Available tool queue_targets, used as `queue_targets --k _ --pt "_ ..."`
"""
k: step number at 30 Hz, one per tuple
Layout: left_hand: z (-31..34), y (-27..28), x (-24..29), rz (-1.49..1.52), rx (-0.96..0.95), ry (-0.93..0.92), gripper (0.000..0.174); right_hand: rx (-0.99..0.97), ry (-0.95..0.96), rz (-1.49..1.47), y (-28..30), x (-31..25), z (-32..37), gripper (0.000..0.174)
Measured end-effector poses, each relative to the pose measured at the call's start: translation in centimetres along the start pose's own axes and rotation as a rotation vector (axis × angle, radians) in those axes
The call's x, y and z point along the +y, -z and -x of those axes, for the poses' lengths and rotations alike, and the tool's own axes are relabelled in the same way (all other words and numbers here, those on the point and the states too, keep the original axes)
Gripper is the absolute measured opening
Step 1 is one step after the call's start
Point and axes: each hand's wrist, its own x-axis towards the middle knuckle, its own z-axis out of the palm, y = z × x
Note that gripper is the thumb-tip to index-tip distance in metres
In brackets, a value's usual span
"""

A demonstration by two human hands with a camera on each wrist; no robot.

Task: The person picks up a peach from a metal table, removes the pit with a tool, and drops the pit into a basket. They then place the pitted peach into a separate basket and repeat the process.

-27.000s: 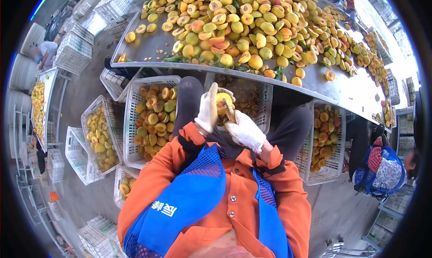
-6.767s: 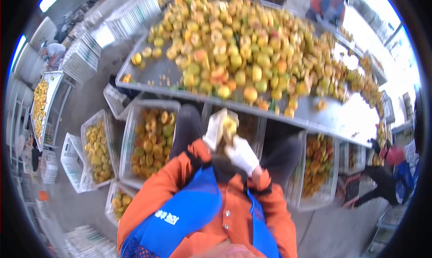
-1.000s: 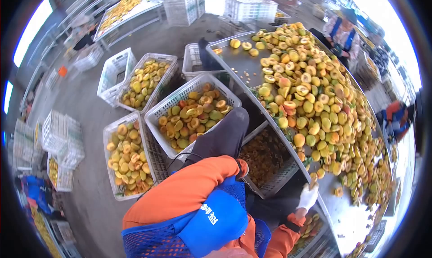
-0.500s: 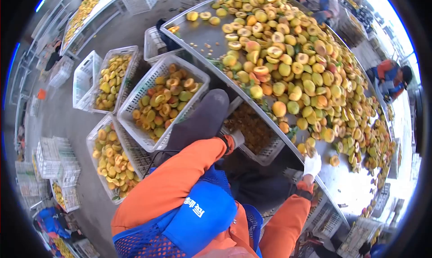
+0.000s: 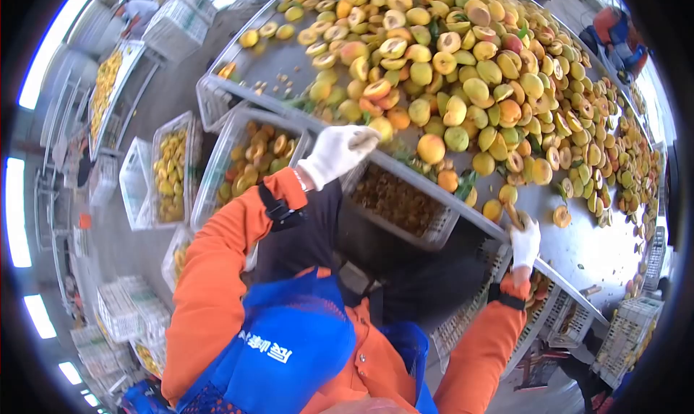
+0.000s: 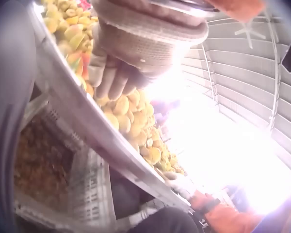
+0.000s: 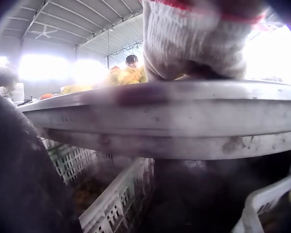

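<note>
My gloved left hand [image 5: 337, 154] reaches over the near edge of the metal table [image 5: 271, 100], its stained fingertips beside a yellow peach [image 5: 381, 128]. In the left wrist view the fingers of that left hand [image 6: 117, 73] bend loosely downward above the fruit [image 6: 128, 114], with nothing seen in them. At the table edge farther right, my gloved right hand [image 5: 525, 242] grips a slim brownish object [image 5: 517, 216], its kind unclear. Two peaches [image 5: 508, 193] lie just beyond it. The right wrist view shows the cuff [image 7: 194, 43] above the table rim [image 7: 199, 114]; the fingers are hidden.
Halved and whole peaches [image 5: 477, 89] heap across the table. Below its edge stands a crate of brown scraps [image 5: 397, 201]; crates of fruit [image 5: 249, 157] stand left of my knee. Another person [image 5: 614, 38] is at the far right side.
The head view has turned. My left hand has risen from beside my knee to the table edge near the peaches. My right hand stays by the edge farther right.
</note>
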Motion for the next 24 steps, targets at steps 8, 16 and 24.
queue_targets --k 8,16,24 --pt "-24.3 -0.9 -2.8 -0.141 0.059 -0.403 0.024 -0.046 -0.129 -0.029 -1.1 0.4 -0.5 0.043" --pt "-18.1 -1.5 -2.2 -0.102 0.125 -0.158 0.037 -0.181 -0.326 0.006 -1.4 -1.0 -1.0 0.051" --pt "5.2 12.9 0.3 0.017 0.128 0.604 0.021 -0.51 -0.359 0.408 2.7 -1.1 -4.2 0.067"
